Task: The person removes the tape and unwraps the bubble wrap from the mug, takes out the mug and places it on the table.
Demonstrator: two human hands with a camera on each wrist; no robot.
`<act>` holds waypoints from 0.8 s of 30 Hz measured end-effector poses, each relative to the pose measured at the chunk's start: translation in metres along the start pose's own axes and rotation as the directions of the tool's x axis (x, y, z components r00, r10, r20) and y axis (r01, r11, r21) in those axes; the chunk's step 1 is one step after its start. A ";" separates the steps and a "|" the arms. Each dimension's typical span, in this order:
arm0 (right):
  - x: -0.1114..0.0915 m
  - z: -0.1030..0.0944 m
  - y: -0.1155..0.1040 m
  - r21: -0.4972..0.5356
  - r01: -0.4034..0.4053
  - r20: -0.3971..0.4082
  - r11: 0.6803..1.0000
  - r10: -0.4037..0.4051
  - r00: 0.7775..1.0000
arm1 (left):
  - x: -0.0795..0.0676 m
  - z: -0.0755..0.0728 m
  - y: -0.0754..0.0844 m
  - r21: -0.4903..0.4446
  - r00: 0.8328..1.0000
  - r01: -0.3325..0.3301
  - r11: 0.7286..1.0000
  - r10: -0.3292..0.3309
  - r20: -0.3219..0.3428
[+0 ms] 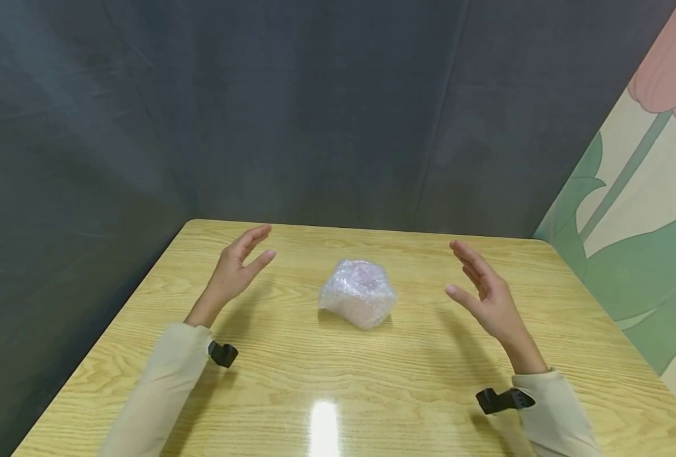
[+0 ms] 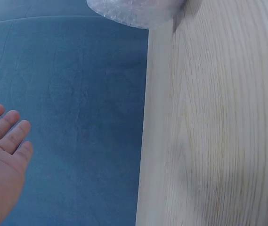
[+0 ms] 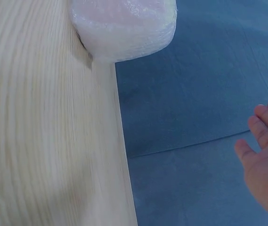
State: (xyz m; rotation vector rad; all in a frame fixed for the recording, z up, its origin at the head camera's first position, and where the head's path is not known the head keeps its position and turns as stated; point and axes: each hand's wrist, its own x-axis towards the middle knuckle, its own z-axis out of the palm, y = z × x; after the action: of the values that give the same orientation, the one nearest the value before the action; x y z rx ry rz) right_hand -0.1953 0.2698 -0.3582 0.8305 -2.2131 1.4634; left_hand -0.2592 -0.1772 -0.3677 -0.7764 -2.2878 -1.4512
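A bundle in clear bubble wrap [image 1: 358, 293] sits on the wooden table, with something pinkish showing faintly through the layers; the wrapping hides what it is. To its left, my left hand [image 1: 236, 266] is held above the table, fingers extended and thumb apart, holding nothing. My right hand [image 1: 489, 298] hovers on the other side, palm turned inward, also holding nothing. Both hands are apart from the bundle. In the left wrist view the bubble wrap [image 2: 138, 12] shows at the top edge; the right wrist view shows more of the wrapped bundle [image 3: 126, 30].
The light wood-grain table [image 1: 269, 374] has a bright light reflection near its front. A dark curtain [image 1: 326, 114] hangs behind it and along the left side. At the right stands a wall with a painted tulip [image 1: 629, 171]. Dark wrist straps [image 1: 223, 354] sit at both sleeves.
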 end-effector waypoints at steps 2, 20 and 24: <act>0.000 0.001 0.000 0.004 -0.008 -0.002 1.000 0.008 1.000 | 0.000 0.001 0.001 -0.011 1.000 0.001 1.000 0.000 0.004; 0.006 0.016 0.000 0.058 -0.022 0.008 0.998 0.021 1.000 | 0.006 0.015 0.053 -0.019 0.999 0.001 1.000 0.000 0.050; 0.007 0.020 0.002 0.071 -0.031 0.019 0.997 0.029 0.999 | 0.008 0.018 0.054 -0.016 0.998 -0.011 1.000 0.012 0.062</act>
State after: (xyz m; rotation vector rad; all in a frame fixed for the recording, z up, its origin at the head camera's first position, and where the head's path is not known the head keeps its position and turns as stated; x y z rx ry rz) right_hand -0.2015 0.2495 -0.3631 0.8393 -2.2066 1.5635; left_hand -0.2325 -0.1407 -0.3315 -0.8491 -2.3157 -1.4607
